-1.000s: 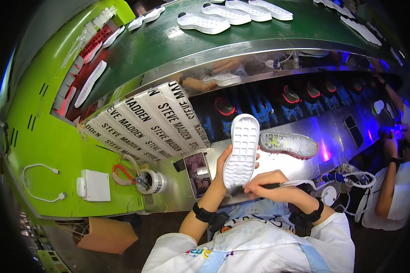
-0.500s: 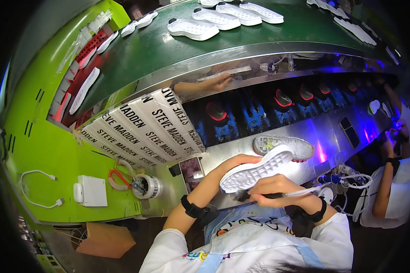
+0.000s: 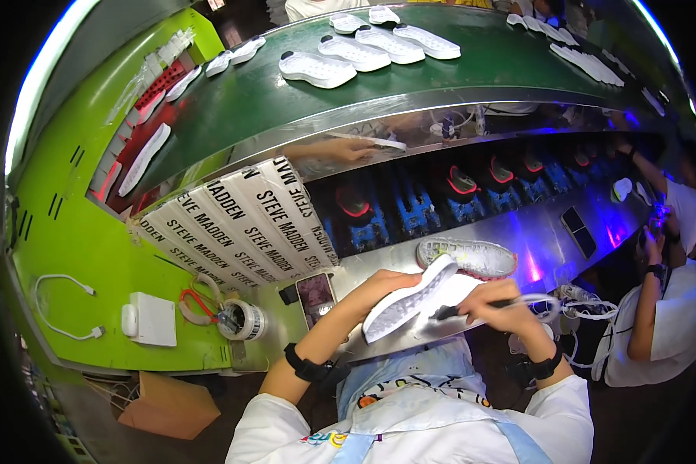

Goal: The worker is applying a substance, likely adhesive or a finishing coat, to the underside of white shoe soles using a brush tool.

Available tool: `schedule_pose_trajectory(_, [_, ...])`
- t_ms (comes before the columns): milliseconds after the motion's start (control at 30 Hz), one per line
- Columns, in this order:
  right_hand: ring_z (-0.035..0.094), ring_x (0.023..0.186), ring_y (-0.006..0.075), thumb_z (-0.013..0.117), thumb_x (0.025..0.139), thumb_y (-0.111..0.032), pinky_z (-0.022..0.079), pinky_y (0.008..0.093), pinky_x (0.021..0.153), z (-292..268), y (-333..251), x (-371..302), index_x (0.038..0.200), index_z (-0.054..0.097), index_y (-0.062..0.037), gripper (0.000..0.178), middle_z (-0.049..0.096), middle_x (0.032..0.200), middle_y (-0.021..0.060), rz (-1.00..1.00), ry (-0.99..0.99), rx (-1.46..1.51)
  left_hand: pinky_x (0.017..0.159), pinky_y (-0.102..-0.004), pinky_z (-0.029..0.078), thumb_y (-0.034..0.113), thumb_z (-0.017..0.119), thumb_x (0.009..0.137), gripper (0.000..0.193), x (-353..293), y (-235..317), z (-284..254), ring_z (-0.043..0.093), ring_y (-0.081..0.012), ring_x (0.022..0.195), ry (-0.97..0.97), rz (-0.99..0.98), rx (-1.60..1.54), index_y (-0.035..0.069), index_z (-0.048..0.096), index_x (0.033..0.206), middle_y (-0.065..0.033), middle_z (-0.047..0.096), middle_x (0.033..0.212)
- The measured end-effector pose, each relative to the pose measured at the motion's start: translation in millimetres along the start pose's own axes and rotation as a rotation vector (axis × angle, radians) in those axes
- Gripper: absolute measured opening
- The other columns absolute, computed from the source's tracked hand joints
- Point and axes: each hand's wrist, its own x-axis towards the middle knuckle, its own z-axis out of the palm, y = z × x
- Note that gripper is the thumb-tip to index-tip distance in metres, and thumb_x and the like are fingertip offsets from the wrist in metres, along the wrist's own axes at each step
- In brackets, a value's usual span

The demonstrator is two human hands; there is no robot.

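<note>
My left hand (image 3: 390, 286) grips a white shoe sole (image 3: 404, 308) by its far edge. The sole is tipped on its side, its studded inner face turned toward my right hand. In my right hand (image 3: 489, 300) is a brush with a dark handle (image 3: 504, 303), its tip beside the sole's inner face; I cannot tell if they touch. A pale hose seems to run from the handle's rear. Just beyond both hands, a grey shoe upper (image 3: 468, 257) lies on the metal bench (image 3: 387, 259). A bright white patch behind the sole is too glaring to make out.
A printed white box (image 3: 247, 220) stands left of the hands. Near it are a phone (image 3: 315, 300), a white tub (image 3: 243, 321) and a red-handled tool (image 3: 197, 300). White soles (image 3: 317, 69) rest on the green belt (image 3: 247, 100). At right are another phone (image 3: 578, 232) and a co-worker (image 3: 653, 325).
The sole has turned from facing upward to standing on its side. My right hand and brush have moved right and away from my body. The whole view has shifted slightly.
</note>
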Motion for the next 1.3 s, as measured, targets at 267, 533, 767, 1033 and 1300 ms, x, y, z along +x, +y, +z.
schedule_pose_trajectory(267, [0.065,0.066,0.0303,0.05,0.091,-0.018,0.054,0.0382,0.061,16.0,-45.2,6.3,0.082,0.062,0.0052,0.028,0.062,0.093,0.0259,-0.552,0.399,0.541,0.066,-0.03,0.055,0.022,0.047,0.092,0.046,-79.8,117.4,-44.7,0.064,-0.0292,0.082,-0.282,0.663,-0.85,-0.006,0.039,0.128,-0.0243,0.058,0.108])
schedule_pose_trajectory(533, [0.064,0.072,0.0258,0.058,0.081,-0.001,0.056,0.033,0.063,33.7,-37.9,7.9,0.098,0.058,0.0014,0.017,0.057,0.105,0.0217,-0.382,0.567,0.718,0.052,-0.0307,0.046,0.051,0.045,0.089,0.058,-23.7,266.7,-88.5,0.06,-0.0188,0.062,0.912,0.576,0.741,-0.004,0.064,0.093,-0.0142,0.065,0.075])
schedule_pose_trajectory(767, [0.063,0.075,0.0225,0.059,0.075,0.006,0.054,0.0304,0.063,33.7,-32.4,-2.0,0.101,0.056,0.0009,0.027,0.059,0.104,0.0223,-0.315,0.499,0.776,0.055,-0.0276,0.053,0.009,0.057,0.081,0.016,-14.5,276.5,-142.2,0.061,-0.0196,0.068,0.908,0.706,0.161,-0.005,0.056,0.09,-0.0124,0.058,0.082])
schedule_pose_trajectory(1033, [0.062,0.077,0.0221,0.056,0.068,0.01,0.051,0.0289,0.063,56.5,-29.6,2.9,0.094,0.06,0.0064,0.026,0.064,0.096,0.0203,-0.078,0.343,0.857,0.082,-0.0335,0.05,0.024,0.054,0.08,0.055,-86.3,25.1,-55.2,0.061,-0.0243,0.096,0.09,0.607,-0.672,-0.004,0.044,0.126,-0.0173,0.059,0.111])
schedule_pose_trajectory(1300, [0.062,0.085,0.0131,0.063,0.082,-0.006,0.049,0.0255,0.079,112.6,-8.0,16.2,0.104,0.063,0.0002,0.022,0.067,0.091,0.0085,-0.407,0.213,-0.041,0.092,-0.0422,0.046,0.048,0.035,0.094,0.056,-5.6,-134.9,-5.8,0.055,-0.0299,0.109,0.004,0.433,-1.071,0.005,0.043,0.13,-0.0165,0.054,0.123])
